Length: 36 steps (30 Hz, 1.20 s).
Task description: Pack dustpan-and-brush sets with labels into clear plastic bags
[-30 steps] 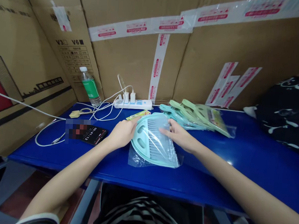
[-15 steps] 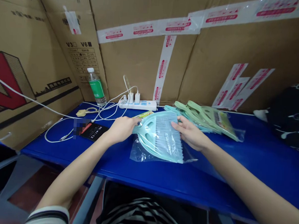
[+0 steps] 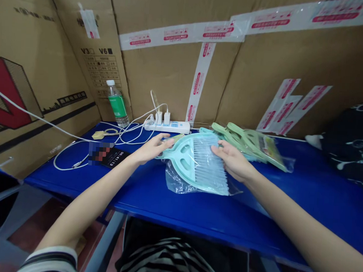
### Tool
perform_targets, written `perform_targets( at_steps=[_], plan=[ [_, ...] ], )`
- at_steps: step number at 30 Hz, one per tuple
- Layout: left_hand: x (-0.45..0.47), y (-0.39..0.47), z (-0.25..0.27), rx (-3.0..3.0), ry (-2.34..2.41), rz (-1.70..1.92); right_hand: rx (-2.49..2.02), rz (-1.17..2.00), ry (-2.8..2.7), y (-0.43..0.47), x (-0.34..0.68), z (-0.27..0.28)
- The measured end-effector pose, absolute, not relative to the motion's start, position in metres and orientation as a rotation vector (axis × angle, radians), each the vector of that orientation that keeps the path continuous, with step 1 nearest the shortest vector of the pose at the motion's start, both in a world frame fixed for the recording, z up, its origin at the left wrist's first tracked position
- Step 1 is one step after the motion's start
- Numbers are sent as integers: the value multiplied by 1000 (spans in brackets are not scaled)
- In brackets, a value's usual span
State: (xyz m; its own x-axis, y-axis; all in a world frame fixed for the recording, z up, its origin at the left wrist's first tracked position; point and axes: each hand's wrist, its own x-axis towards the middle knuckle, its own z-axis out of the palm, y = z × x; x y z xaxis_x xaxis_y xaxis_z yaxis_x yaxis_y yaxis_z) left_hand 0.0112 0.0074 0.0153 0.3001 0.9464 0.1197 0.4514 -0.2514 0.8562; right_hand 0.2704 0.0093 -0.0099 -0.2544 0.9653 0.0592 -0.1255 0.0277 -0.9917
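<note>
A light-blue dustpan (image 3: pixel 180 154) with a matching brush (image 3: pixel 210 164) nested on it lies in clear plastic wrapping (image 3: pixel 179 184) over the table, handle toward the left. My left hand (image 3: pixel 150 148) is at the handle, thumb and fingers spread apart and the handle end partly hidden by the hand. My right hand (image 3: pixel 233 159) pinches the right side of the set at the bristles, thumb on top and fingers mostly hidden behind. Just beyond it are wrapped green dustpan sets (image 3: pixel 254 144), with more light blue showing beneath them.
On the blue table (image 3: pixel 153 203), a phone (image 3: pixel 116 157) showing a timer and white cables lie left. A water bottle (image 3: pixel 118 104) and a power strip (image 3: pixel 170 126) stand at the back against cardboard (image 3: pixel 172 74). Dark patterned fabric (image 3: pixel 348 140) sits at the right.
My left hand's fingers have loosened and spread at the handle. The blue set has shifted slightly right and turned a little, with my right hand still at its bristles.
</note>
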Motion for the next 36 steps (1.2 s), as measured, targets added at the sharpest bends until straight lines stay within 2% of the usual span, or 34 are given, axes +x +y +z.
perform_targets(
  at_steps=[7,12,17,27,31,36],
  plan=[
    [6,8,25,1677,1028,1036,-950,1290,-1303,12,269,-11],
    [7,6,28,1525,1043,1153,-957,1209,-1313,13,269,-14],
    [18,1,20,1291,1017,902,-997,1145,-1255,19,274,-20],
    [17,6,16,1479,1118,954,-996,1176,-1251,22,277,-21],
    [3,11,25,1579,1232,1011,-1036,1075,-1195,31,289,-23],
    [-16,14,37,1821,1261,850,-1083,1055,-1257,37,302,-19]
  ],
)
